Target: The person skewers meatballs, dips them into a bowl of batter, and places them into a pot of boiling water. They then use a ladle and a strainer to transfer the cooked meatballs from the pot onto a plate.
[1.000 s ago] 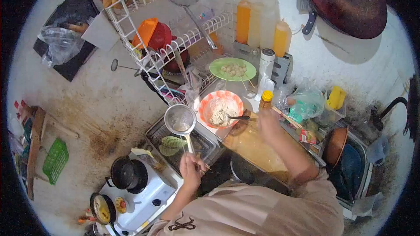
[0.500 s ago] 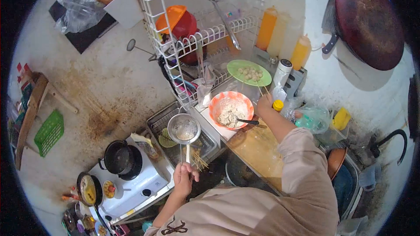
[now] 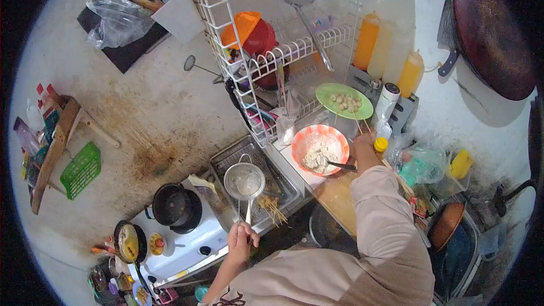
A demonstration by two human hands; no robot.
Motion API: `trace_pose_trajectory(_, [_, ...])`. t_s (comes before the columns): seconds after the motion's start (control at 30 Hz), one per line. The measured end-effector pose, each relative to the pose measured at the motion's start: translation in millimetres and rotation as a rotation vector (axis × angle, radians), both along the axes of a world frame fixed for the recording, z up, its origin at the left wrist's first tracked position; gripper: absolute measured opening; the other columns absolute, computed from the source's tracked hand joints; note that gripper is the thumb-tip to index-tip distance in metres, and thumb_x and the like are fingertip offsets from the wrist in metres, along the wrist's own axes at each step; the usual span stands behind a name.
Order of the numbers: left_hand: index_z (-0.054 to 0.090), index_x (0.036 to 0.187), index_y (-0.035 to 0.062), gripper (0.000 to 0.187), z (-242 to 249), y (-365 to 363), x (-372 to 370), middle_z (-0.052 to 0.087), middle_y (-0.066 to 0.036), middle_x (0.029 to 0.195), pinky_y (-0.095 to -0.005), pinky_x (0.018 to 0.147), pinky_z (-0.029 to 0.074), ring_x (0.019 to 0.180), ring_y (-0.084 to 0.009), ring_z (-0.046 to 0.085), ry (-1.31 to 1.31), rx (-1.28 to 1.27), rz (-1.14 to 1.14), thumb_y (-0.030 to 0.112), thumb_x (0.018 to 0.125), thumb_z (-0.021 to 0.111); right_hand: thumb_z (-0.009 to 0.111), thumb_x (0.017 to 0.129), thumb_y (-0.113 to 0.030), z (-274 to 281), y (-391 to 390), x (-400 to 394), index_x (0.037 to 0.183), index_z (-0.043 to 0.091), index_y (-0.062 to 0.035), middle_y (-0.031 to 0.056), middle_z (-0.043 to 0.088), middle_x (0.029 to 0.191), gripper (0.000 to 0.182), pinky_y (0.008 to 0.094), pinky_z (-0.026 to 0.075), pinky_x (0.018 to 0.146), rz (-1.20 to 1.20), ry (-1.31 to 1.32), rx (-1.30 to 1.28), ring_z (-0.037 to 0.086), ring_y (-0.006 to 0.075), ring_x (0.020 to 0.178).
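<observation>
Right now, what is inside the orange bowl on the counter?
The orange bowl holds a pale, lumpy floury mixture, and a dark-handled spoon rests in it. The mixture covers the spoon's tip and the bowl's bottom, so these cannot be seen.

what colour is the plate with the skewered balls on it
Light green plate, seen in the head view, beyond the orange bowl.

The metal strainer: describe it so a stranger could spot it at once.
Start at the white wire dish rack, then drop to the metal tray beside the white stove. The metal strainer hangs over that tray, its long handle gripped by the left hand. Unlike the orange bowl nearby, it is a round silver mesh cup.
</observation>
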State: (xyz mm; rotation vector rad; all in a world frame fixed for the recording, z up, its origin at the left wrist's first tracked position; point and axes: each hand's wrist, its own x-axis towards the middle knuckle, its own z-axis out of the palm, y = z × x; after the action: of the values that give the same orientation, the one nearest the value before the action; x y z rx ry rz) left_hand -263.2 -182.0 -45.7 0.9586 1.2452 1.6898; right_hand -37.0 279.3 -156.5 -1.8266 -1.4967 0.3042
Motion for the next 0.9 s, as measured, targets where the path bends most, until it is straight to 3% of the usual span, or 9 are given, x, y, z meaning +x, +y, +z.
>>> trace_pose_trajectory(0.27, [0.036,0.076,0.0099,0.029,-3,3,-17,0.042,-0.004,0.052,-0.0199,0.040,0.028,0.041,-0.0105,0.041,0.061,-0.007,0.014,0.035,0.088,0.030,0.042,0.076,-0.014,-6,25,7,0.094,0.057,-0.0028,0.0137,0.056,0.096,0.026,0.0342,0.041,0.073,-0.030,0.356,0.031,0.051,0.0266,0.092])
trace_pose_trajectory(0.53, [0.037,0.075,0.0080,0.027,-2,3,-23,0.040,-0.002,0.060,-0.0198,0.043,0.030,0.047,-0.0108,0.044,-0.048,-0.014,0.001,0.031,0.089,0.031,0.043,0.076,-0.013,-11,22,4,0.094,0.057,-0.0017,0.0158,0.056,0.095,0.025,0.0338,0.042,0.074,-0.006,0.429,0.039,0.053,0.0282,0.091])
trace_pose_trajectory(0.63, [0.037,0.075,0.0086,0.027,0,4,-26,0.041,-0.002,0.058,-0.0198,0.042,0.029,0.045,-0.0102,0.042,-0.015,0.010,-0.051,0.031,0.089,0.030,0.043,0.076,-0.012,7,3,3,0.094,0.057,-0.0013,0.0166,0.057,0.094,0.025,0.0337,0.042,0.074,-0.006,0.397,-0.021,0.053,0.0288,0.091])
trace_pose_trajectory(0.67, [0.036,0.074,0.0105,0.031,-3,6,-27,0.041,-0.005,0.045,-0.0199,0.036,0.023,0.038,-0.0098,0.037,0.051,-0.017,-0.020,0.038,0.087,0.032,0.045,0.074,-0.012,24,-10,2,0.091,0.057,0.0002,0.0183,0.057,0.090,0.024,0.0323,0.044,0.071,-0.031,0.438,-0.089,0.055,0.0308,0.086])
trace_pose_trajectory(0.77, [0.038,0.076,0.0094,0.027,3,4,-31,0.041,-0.001,0.056,-0.0193,0.041,0.026,0.044,-0.0088,0.041,0.003,0.010,-0.144,0.032,0.089,0.030,0.048,0.071,-0.020,9,3,14,0.081,0.061,-0.0052,0.0179,0.059,0.084,0.021,0.0360,0.044,0.064,0.258,-0.590,-0.147,0.057,0.0262,0.080])
trace_pose_trajectory(0.87, [0.038,0.076,0.0090,0.026,3,0,-35,0.042,-0.002,0.054,-0.0188,0.042,0.028,0.045,-0.0088,0.042,-0.012,0.032,-0.211,0.031,0.089,0.030,0.052,0.067,-0.011,-2,4,17,0.084,0.058,0.0016,0.0193,0.058,0.084,0.021,0.0357,0.045,0.070,0.319,-0.675,-0.103,0.056,0.0311,0.082])
trace_pose_trajectory(0.9, [0.038,0.076,0.0089,0.026,3,-2,-37,0.042,-0.003,0.054,-0.0189,0.042,0.029,0.045,-0.0091,0.042,-0.025,0.038,-0.230,0.030,0.089,0.030,0.053,0.067,-0.011,12,-18,14,0.085,0.057,0.0022,0.0189,0.058,0.085,0.022,0.0353,0.045,0.070,0.280,-0.571,-0.048,0.056,0.0311,0.081])
